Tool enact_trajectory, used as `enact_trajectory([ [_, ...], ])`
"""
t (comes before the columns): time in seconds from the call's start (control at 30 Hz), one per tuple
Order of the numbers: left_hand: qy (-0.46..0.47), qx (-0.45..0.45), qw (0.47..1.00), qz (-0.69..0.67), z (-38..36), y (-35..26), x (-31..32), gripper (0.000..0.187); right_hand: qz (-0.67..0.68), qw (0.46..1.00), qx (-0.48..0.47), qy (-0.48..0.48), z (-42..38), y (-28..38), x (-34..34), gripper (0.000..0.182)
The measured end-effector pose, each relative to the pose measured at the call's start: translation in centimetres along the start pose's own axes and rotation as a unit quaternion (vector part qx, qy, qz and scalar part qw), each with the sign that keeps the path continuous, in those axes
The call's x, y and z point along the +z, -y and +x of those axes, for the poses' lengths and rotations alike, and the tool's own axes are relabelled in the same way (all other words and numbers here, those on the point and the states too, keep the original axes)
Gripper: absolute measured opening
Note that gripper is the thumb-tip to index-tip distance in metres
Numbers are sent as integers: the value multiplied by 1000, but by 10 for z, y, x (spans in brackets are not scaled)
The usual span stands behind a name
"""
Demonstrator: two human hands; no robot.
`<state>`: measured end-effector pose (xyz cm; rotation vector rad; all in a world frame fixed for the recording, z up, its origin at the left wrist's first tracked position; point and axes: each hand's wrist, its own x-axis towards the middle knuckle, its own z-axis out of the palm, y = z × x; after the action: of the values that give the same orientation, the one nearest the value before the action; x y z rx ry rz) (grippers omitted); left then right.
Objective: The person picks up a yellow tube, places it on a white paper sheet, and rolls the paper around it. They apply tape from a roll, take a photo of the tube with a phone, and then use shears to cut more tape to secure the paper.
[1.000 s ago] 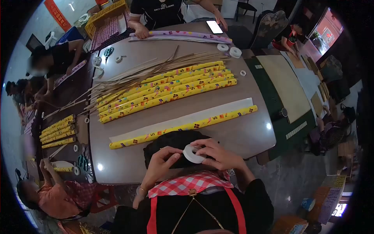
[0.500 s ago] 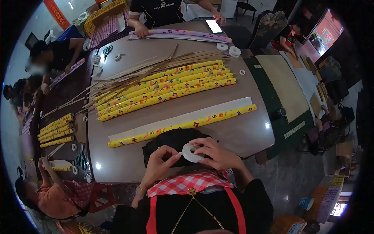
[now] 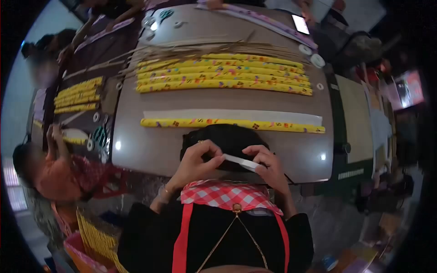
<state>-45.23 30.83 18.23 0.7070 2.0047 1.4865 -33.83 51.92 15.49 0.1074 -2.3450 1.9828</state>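
Note:
My right hand [image 3: 270,166] grips a white roll of tape [image 3: 248,164], which shows nearly edge-on. Between the thumb and forefinger of my left hand [image 3: 201,159] is the tape's loose end, with a short strip [image 3: 232,158] stretched from there to the roll. Both hands are above a dark bundle [image 3: 225,136] at the table's near edge. Just beyond it lies a long yellow printed paper roll [image 3: 232,124], with a pale flap of its sheet [image 3: 227,114] spread along the far side.
Several finished-looking yellow rolls [image 3: 223,77] lie farther back on the table [image 3: 136,159], with thin brown strips [image 3: 191,48] behind them. White tape rolls [image 3: 317,60] sit at the right edge. A person in orange [image 3: 61,179] works at the left, near scissors [image 3: 99,135].
The tape roll has tipped from showing its round face to nearly edge-on, and the strip between my hands is longer. My view has turned, shifting the table in frame.

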Motion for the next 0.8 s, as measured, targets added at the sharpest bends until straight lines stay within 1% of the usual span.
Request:
enact_trajectory([
  [0.03, -16, 39, 998, 43, -1, 0, -6, 10, 52, 999, 5, 8, 0, -2, 3, 21],
  [0.1, -19, -49, 998, -45, -9, -3, -15, 12, 61, 995, -2, 75, 4, -4, 9, 31],
  [0.13, -42, -8, 999, -26, -13, 3, -18, 12, 59, 993, -3, 106, 6, 0, 12, 34],
  [0.17, -63, -18, 997, -27, -19, 7, -23, 12, 68, 989, 28, 128, 7, 1, 15, 41],
  [0.2, -51, -40, 997, -41, -24, 10, -28, 12, 72, 986, 27, 146, 8, 1, 17, 41],
  [0.23, -36, -59, 996, -55, -28, 13, -32, 13, 73, 980, 50, 177, 10, 1, 17, 41],
  [0.27, -46, -64, 995, -56, -32, 18, -35, 13, 72, 974, 74, 203, 11, 0, 17, 41],
  [0.33, -81, -50, 994, -58, -40, 26, -41, 13, 80, 969, 69, 222, 12, -8, 20, 39],
  [0.37, -84, -52, 993, -61, -42, 28, -46, 13, 82, 963, 99, 238, 15, -6, 20, 42],
  [0.4, -99, -90, 989, -65, -45, 28, -50, 13, 85, 955, 130, 251, 16, -5, 20, 46],
  [0.43, -113, -127, 983, -70, -48, 29, -55, 14, 78, 950, 138, 268, 19, -8, 20, 40],
  [0.53, -118, -146, 980, -71, -52, 27, -67, 14, 84, 946, 126, 288, 30, 2, 20, 35],
  [0.57, -119, -160, 978, -68, -52, 28, -71, 14, 83, 945, 106, 296, 36, 4, 20, 32],
  [0.63, -118, -153, 976, -99, -50, 41, -79, 13, 71, 949, 68, 299, 50, 9, 21, 26],
  [0.7, -135, -110, 977, -125, -46, 49, -87, 13, -8, 953, 41, 300, 72, 24, 20, 26],
  [0.73, -147, -104, 973, -145, -43, 49, -92, 13, -27, 954, 42, 296, 84, 29, 22, 25],
  [0.8, -165, -92, 972, -139, -36, 60, -106, 13, -20, 959, 11, 282, 107, 23, 27, 23],
])
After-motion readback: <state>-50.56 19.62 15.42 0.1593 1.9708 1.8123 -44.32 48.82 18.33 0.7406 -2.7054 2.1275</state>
